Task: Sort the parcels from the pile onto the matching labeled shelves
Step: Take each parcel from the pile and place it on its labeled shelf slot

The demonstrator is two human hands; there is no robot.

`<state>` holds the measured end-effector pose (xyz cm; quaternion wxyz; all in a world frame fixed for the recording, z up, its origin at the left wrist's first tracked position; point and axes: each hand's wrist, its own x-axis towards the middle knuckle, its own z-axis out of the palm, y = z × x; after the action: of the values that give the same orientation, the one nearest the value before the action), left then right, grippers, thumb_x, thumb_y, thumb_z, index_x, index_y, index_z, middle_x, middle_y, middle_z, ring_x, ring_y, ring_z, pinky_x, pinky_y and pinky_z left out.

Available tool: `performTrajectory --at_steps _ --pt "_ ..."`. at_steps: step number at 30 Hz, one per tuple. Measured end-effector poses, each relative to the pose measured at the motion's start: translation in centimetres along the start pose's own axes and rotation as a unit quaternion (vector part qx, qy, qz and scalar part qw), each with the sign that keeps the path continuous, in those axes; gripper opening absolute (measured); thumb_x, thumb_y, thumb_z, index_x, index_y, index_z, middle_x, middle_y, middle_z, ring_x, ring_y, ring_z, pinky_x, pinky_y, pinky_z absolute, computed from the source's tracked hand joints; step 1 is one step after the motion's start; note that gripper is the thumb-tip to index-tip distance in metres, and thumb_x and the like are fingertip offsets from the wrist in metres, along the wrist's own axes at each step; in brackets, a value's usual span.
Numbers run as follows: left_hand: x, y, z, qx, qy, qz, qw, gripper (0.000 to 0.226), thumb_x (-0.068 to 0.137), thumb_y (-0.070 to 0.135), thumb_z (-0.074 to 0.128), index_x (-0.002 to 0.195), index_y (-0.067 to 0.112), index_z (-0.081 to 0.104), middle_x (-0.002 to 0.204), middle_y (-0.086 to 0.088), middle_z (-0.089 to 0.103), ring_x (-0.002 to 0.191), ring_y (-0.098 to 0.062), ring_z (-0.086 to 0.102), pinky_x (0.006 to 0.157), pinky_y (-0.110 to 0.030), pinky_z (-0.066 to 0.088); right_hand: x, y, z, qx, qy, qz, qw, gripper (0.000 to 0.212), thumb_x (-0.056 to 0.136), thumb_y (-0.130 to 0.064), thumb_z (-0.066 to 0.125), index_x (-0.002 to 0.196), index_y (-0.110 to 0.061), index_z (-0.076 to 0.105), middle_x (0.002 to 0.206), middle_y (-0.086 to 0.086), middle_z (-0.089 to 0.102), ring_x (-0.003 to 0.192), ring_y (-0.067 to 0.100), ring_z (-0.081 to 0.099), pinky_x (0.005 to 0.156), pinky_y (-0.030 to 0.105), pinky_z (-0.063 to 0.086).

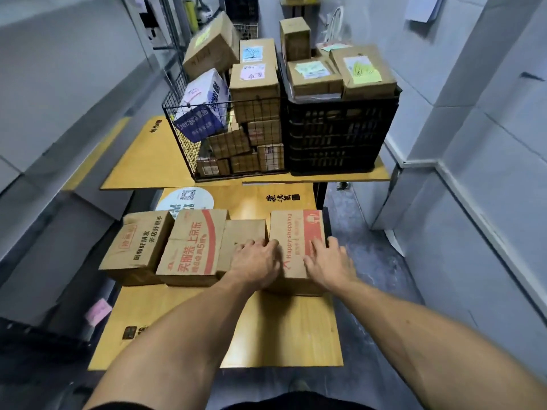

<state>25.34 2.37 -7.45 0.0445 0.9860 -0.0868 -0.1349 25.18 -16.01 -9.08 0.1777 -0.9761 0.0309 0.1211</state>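
Observation:
Several cardboard parcels stand in a row on the near wooden table [266, 329]. The rightmost one, a box printed "Happy shopping" [293, 232], has both my hands on it. My left hand [257, 261] lies at its left edge, fingers reaching into the gap beside a plain brown box [242, 232]. My right hand [327, 261] rests flat on its top right with fingers spread. Left of these stand a red-striped box [192, 244] and a brown box with black print [139, 244].
Behind, on a second table [142, 164], a wire basket [189, 143] and a black plastic crate [340, 137] are heaped with labelled parcels. Grey walls close in on both sides. A strip of dark floor [370, 247] runs along the right.

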Motion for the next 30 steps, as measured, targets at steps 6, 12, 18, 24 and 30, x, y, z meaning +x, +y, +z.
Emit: performTrajectory --at_steps 6,12,18,24,30 --pt "0.8 0.8 2.2 -0.094 0.027 -0.060 0.993 0.045 0.093 0.050 0.042 0.135 0.035 0.036 0.133 0.000 0.051 0.122 -0.024 0.045 0.106 -0.045 0.036 1.0 0.2 1.8 0.186 -0.009 0.045 0.981 0.050 0.098 -0.043 0.056 0.144 -0.033 0.036 0.127 0.010 0.043 0.114 0.030 0.053 0.096 0.046 0.052" --pt "0.0 1.5 3.3 -0.189 0.151 -0.054 0.969 0.050 0.091 0.051 0.046 0.137 0.031 0.044 0.132 0.004 0.050 0.120 -0.017 0.042 0.105 -0.038 0.037 1.7 0.6 1.0 0.247 0.039 0.062 0.966 0.054 0.098 -0.041 0.059 0.148 -0.032 0.041 0.136 0.010 0.042 0.121 0.028 0.049 0.094 0.036 0.045" --pt "-0.1 2.3 -0.1 -0.345 0.223 0.005 0.912 0.043 0.090 0.044 0.048 0.130 0.032 0.055 0.125 0.015 0.050 0.117 -0.002 0.046 0.097 -0.021 0.041 1.6 2.5 -1.5 0.337 0.078 0.020 0.938 0.052 0.097 -0.043 0.060 0.145 -0.028 0.048 0.133 0.009 0.051 0.117 0.023 0.054 0.100 0.037 0.046" --pt "0.1 2.8 -2.2 -0.465 0.270 0.021 0.843 0.041 0.091 0.029 0.052 0.132 0.032 0.055 0.125 0.015 0.053 0.119 -0.006 0.053 0.096 -0.032 0.051 1.5 3.2 -1.9 0.433 0.082 0.005 0.898 0.047 0.096 -0.044 0.061 0.141 -0.035 0.049 0.137 0.005 0.053 0.119 0.020 0.055 0.100 0.051 0.052" --pt "0.2 2.1 -2.0 -0.439 0.244 -0.043 0.864 0.071 0.083 0.065 0.044 0.146 0.032 0.039 0.141 0.002 0.041 0.128 -0.012 0.042 0.102 -0.033 0.038 1.4 2.8 -2.2 0.483 0.071 -0.030 0.872 0.045 0.097 -0.040 0.061 0.140 -0.036 0.050 0.138 0.003 0.053 0.124 0.021 0.056 0.101 0.052 0.052"
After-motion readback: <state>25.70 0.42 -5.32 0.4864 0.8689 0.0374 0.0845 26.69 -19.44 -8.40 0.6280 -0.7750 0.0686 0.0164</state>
